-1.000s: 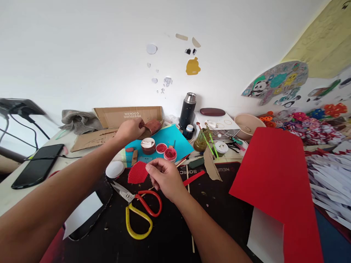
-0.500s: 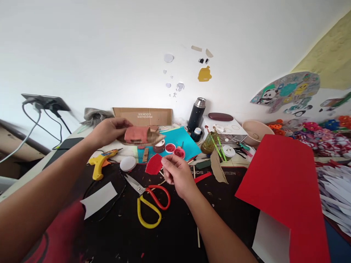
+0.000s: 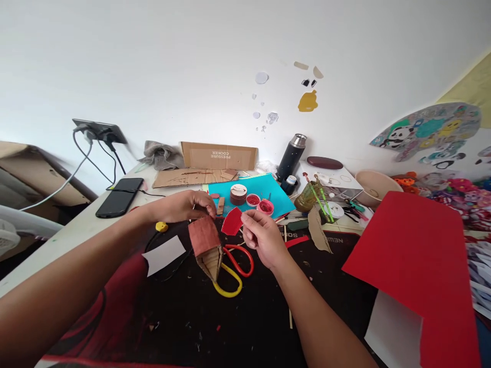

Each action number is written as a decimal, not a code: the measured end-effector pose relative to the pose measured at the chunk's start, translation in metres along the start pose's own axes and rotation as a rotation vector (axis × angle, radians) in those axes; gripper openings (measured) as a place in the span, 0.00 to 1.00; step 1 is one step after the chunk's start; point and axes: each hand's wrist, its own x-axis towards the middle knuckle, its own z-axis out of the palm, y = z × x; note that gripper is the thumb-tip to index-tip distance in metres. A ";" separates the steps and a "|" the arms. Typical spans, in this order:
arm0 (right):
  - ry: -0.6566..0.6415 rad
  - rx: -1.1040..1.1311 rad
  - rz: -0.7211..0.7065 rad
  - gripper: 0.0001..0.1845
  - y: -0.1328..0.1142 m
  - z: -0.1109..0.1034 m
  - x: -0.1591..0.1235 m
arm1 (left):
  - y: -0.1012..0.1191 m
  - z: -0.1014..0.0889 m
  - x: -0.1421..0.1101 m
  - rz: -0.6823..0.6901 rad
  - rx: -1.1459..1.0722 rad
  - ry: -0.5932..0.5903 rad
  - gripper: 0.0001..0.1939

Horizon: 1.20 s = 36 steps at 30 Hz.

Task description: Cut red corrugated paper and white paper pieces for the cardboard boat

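Note:
My left hand [image 3: 184,207] grips the far end of a small cardboard boat [image 3: 204,237] with a reddish-brown painted roof. The boat's pointed end tilts down toward me, showing its bare cardboard inside. In my right hand [image 3: 264,236], thumb and fingers pinch a small red piece of paper [image 3: 231,222] close to the boat's right side. Beneath the boat lie scissors [image 3: 229,295] with one yellow and one red handle; their blades are hidden. A white paper scrap [image 3: 165,255] rests on the black mat to the left.
Paint jars [image 3: 265,206] stand on a blue sheet [image 3: 282,197] behind my hands. A brush jar [image 3: 306,198] and black thermos [image 3: 292,156] are near the wall. Large red card [image 3: 410,250] lies at the right, a phone [image 3: 119,198] at the left.
My left hand has brought the boat down and nearer, turning its pointed end from rightward to toward me. The red paper in my right hand has tilted. The view has shifted left.

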 end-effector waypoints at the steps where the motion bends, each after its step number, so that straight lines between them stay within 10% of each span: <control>1: -0.018 -0.009 0.010 0.23 0.002 0.001 -0.001 | -0.001 0.002 0.006 0.040 0.020 0.014 0.10; 5: -0.024 -0.012 0.024 0.22 0.005 0.002 -0.001 | -0.005 0.008 0.021 0.114 0.120 0.068 0.13; 11: 0.090 -0.016 -0.008 0.22 0.004 0.003 -0.001 | 0.023 0.019 -0.003 -0.134 0.139 0.524 0.21; 17: 0.126 0.008 -0.050 0.22 0.005 0.008 -0.002 | 0.064 0.038 -0.018 -0.163 0.001 0.279 0.25; 28: -0.065 -0.179 -0.014 0.21 0.002 0.012 -0.009 | 0.063 0.045 -0.012 -0.284 -0.015 0.510 0.23; 36: -0.055 -0.407 -0.125 0.18 -0.001 0.004 -0.006 | 0.068 0.050 -0.020 -0.231 0.102 0.391 0.18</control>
